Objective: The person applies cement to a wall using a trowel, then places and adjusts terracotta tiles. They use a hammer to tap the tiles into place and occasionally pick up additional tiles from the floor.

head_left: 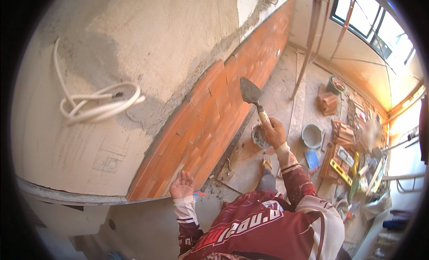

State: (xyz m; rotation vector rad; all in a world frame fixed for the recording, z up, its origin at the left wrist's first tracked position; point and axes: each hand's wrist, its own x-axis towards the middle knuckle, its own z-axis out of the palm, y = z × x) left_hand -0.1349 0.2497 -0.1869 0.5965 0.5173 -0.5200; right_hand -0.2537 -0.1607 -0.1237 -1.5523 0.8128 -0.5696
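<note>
My right hand (274,132) grips the pale handle of a pointed trowel (250,91). The grey, mortar-stained blade is raised in front of the tiled part of the wall. Palm up and fingers stretched out, my left hand (182,185) is empty near the lower edge of the tiles. Orange brick tiles (210,110) cover a long band of the wall in staggered rows. Alongside this band, rough grey plaster (156,81) shows. Below my right hand stands a bucket of mortar (258,137), partly hidden by the hand.
A white cable (100,109) hangs looped from the wall. On the floor are a grey tub (312,136), stacked tiles (327,103), a blue piece (312,160), a yellow spirit level (341,171) and a tile-filled bucket (335,84). Upright reddish poles (308,47) stand near the far wall.
</note>
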